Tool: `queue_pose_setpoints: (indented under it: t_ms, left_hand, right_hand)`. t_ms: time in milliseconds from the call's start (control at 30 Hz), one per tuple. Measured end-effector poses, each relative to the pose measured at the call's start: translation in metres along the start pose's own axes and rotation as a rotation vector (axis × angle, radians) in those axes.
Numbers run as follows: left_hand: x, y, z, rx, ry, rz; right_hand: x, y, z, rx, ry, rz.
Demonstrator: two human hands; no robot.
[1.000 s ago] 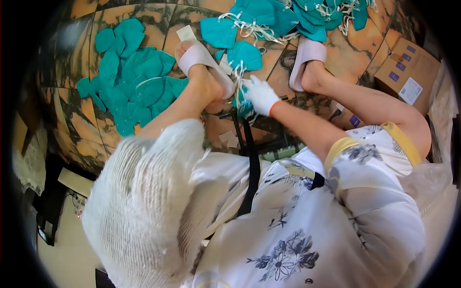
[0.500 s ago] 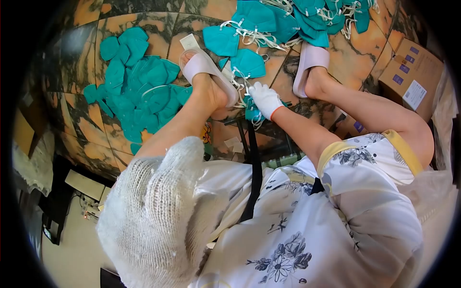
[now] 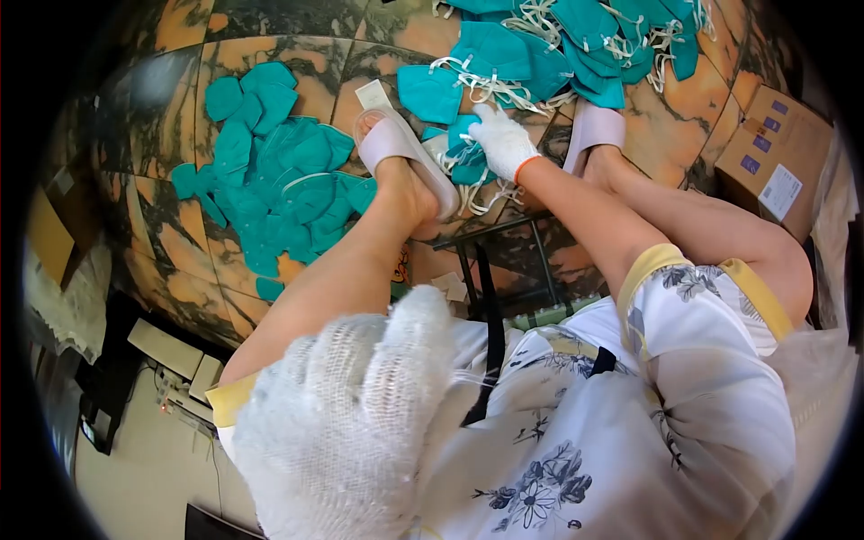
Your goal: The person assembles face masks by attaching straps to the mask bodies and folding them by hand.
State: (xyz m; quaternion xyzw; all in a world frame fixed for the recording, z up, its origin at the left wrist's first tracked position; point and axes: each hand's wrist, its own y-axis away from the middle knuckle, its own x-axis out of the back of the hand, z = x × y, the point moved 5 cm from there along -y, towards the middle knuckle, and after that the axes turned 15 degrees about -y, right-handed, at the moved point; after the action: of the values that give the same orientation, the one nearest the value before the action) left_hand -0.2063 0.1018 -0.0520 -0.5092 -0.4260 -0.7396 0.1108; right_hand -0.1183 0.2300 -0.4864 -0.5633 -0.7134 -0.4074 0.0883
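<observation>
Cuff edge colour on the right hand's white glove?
Orange cuff edge, shows best in the head view.

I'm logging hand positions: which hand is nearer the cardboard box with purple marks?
Right. The right hand is at the teal masks between the feet, left of the cardboard box; the left hand is close to the camera, much farther left.

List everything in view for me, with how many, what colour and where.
loose masks: many, teal, floor by the left foot
strapped masks: many, teal with white straps, mostly at the top
slippers: two, pale lilac, on the feet
large box: one, brown, far right
metal frame: one, dark, between the legs
strap: one, black, hanging over the frame
tiled floor: one, orange and black
left hand: one, white glove, lower left
right hand: one, white glove, between the feet
</observation>
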Motion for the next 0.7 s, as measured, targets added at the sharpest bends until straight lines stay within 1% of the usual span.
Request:
queue_pose_setpoints:
  t_ms: [67, 133, 200, 267, 300, 333, 400, 467, 500, 600, 667, 700]
  left_hand:
    - [0.0, -0.003, -0.002, -0.005, 0.003, 0.01]
    - [0.0, 0.002, -0.002, -0.009, 0.005, 0.012]
    - [0.0, 0.002, -0.004, -0.013, 0.011, 0.017]
    - [0.001, -0.001, -0.005, -0.02, 0.018, 0.033]
    - [0.0, -0.003, -0.006, -0.027, 0.023, 0.041]
    - [0.0, -0.005, -0.007, -0.033, 0.027, 0.049]
    - [0.0, -0.016, -0.008, -0.042, 0.035, 0.078]
    - [-0.004, -0.025, -0.009, -0.049, 0.038, 0.086]
    - [-0.005, -0.028, -0.01, -0.051, 0.038, 0.089]
    - [-0.008, -0.037, -0.012, -0.072, 0.031, 0.091]
    - [-0.01, -0.04, -0.012, -0.092, 0.026, 0.091]
    - [-0.009, -0.04, -0.011, -0.102, 0.025, 0.091]
  right_hand:
    - [-0.016, -0.004, 0.021, -0.078, -0.052, -0.033]
    - [0.016, 0.013, -0.008, -0.029, 0.062, -0.179]
    - [0.03, 0.019, -0.009, 0.182, 0.117, -0.292]
    - [0.059, 0.018, -0.025, 0.253, 0.159, -0.408]
    - [0.068, 0.011, -0.031, 0.271, 0.099, -0.404]
    - [0.076, 0.001, -0.038, 0.266, 0.08, -0.348]
    - [0.088, -0.024, -0.063, 0.322, -0.022, -0.207]
    - [0.078, -0.068, -0.071, 0.302, -0.106, -0.011]
    - [0.069, -0.081, -0.074, 0.289, -0.151, 0.088]
    - [0.05, -0.103, -0.064, -0.078, -0.106, 0.133]
    - [0.036, -0.108, -0.041, -0.289, -0.173, 0.119]
    - [0.034, -0.109, -0.04, -0.265, -0.141, 0.099]
